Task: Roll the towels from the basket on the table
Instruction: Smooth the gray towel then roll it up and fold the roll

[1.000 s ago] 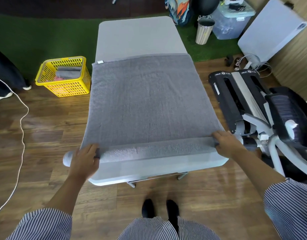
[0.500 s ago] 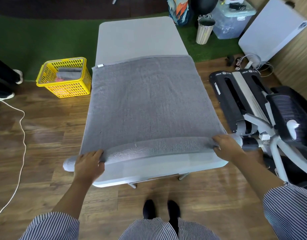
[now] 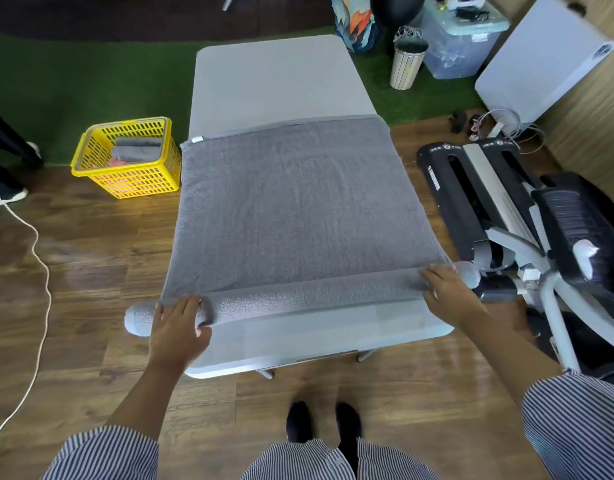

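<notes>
Big grey towel [image 3: 291, 209] is spread flat over the near half of the white table [image 3: 277, 74], with its near edge already wound into a tight roll [image 3: 298, 297] that runs across the table and sticks out past both side edges. Left hand [image 3: 179, 325] sits on the roll's left end, fingers [image 3: 189, 306] straight and slightly spread, pressing down on it. Right hand [image 3: 449, 289] rests on the right end, fingers laid flat on the roll. Yellow basket [image 3: 125, 159] is on the floor to the left of the table, more folded towels [image 3: 137, 150] inside. An exercise machine [image 3: 506, 216] stands on the right.
</notes>
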### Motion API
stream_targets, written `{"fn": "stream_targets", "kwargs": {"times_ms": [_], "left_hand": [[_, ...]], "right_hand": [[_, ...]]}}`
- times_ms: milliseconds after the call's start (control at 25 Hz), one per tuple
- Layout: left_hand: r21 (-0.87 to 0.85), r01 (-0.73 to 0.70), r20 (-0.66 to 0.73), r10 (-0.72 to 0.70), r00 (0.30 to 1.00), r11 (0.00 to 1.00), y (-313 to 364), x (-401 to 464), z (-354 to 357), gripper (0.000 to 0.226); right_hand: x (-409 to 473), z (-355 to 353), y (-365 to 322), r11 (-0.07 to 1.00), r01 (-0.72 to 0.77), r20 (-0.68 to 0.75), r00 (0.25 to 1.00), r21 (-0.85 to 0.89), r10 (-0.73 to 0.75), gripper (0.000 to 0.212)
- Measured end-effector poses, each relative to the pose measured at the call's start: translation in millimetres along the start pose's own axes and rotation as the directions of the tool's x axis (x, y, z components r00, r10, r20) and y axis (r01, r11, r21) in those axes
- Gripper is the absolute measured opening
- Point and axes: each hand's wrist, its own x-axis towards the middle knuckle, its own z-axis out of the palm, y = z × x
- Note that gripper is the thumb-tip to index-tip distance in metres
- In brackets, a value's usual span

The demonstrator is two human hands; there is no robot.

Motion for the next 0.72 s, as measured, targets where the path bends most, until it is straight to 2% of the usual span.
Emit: {"fn": "stream_targets", "kwargs": {"times_ms": [80,200,280,360,440,520,600,720], "left_hand": [[-0.016,0.015,0.048,-0.014,0.999,1.000,1,1,1,0.053],[0.053,-0.046,0.000,0.046,0.999,0.998,2,1,-5,0.032],[0.043,-0.064,0.057,0.061,0.996,0.997,-2,7,-14,0.037],[0.017,-0.016,0.092,0.015,0.996,1.000,-6,14,-21,0.032],[-0.023,-0.061,-0.007,0.060,0.998,0.998,-7,16,-19,0.035],[-0.010,-0.165,-0.106,0.163,0.981,0.986,-6,12,-10,0.041],[0.028,-0.229,-0.092,0.230,0.969,0.973,-1,10,-1,0.047],[0.032,-0.169,-0.038,0.170,0.985,0.985,11,8,3,0.057]], "right_hand": [[0,-3,-4,0.999,0.004,0.041,0.999,-0.046,-0.002,0.050],[1,-9,-8,0.996,-0.025,0.025,0.999,-0.082,0.027,0.028],[2,-14,-11,0.997,-0.001,0.035,0.999,-0.077,0.004,0.024],[2,-20,-12,0.993,0.037,0.079,0.996,-0.113,-0.029,0.013],[7,-19,-9,0.995,-0.003,0.078,0.997,-0.104,0.011,0.012],[13,-10,-1,0.995,0.012,-0.003,1.000,-0.100,-0.012,0.032],[13,-4,1,0.994,0.070,-0.055,0.996,-0.081,-0.075,0.039],[8,-3,-6,0.992,0.100,0.018,0.995,-0.074,-0.099,0.046]]}}
